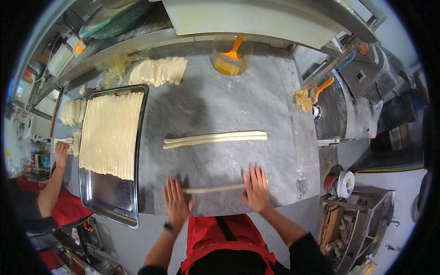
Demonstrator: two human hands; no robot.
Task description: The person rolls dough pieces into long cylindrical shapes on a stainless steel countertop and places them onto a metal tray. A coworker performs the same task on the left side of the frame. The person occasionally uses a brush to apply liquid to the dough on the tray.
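Note:
A thin dough rope (pixel 216 188) lies on the grey worktop (pixel 227 106) close to its front edge. My left hand (pixel 176 199) presses flat over the rope's left end, fingers spread. Over the right end lies my right hand (pixel 256 189), palm down and slightly blurred. Neither hand grips the rope; both ends are partly hidden beneath them. Farther in, two dough ropes (pixel 215 139) rest side by side. To the left, a metal baking tray (pixel 110 192) holds several dough strips (pixel 110 132) packed close together, with its front part bare.
Behind the tray lie flat dough pieces (pixel 158 71) beside crumpled plastic film (pixel 115 70). A clear tub (pixel 231 67) of yellow liquid holds an orange-handled tool (pixel 235 48). A co-worker's hand (pixel 62 151) touches dough at far left. Crumpled brown paper (pixel 304 100) lies at the right edge.

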